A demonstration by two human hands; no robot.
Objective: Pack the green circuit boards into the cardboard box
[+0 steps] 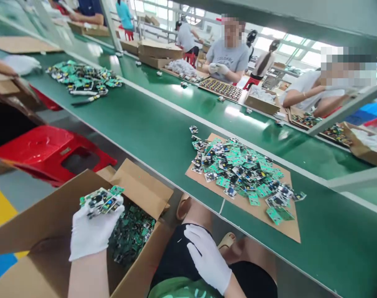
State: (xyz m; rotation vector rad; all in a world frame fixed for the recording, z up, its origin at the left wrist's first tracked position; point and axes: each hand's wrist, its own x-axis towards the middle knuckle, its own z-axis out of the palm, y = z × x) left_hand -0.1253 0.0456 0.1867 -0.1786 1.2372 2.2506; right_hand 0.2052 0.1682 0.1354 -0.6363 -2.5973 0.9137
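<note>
Green surface [145, 116], open carton [42, 215] at near left
Circuit-board pile [241, 169], its length along the surface, lies beyond and right of the right hand [207, 258], the nearer one, loosely extended over the lap [172, 248]; left hand [92, 231], above the carton, clasps a board cluster [103, 200]

Free way above the carton flap [141, 186]
From the left hand [90, 231], the air is open over this flap to the green worktable [145, 124]; farther right, the heap of circuit boards [238, 169] obstructs a low path across the cardboard sheet [292, 229].
</note>
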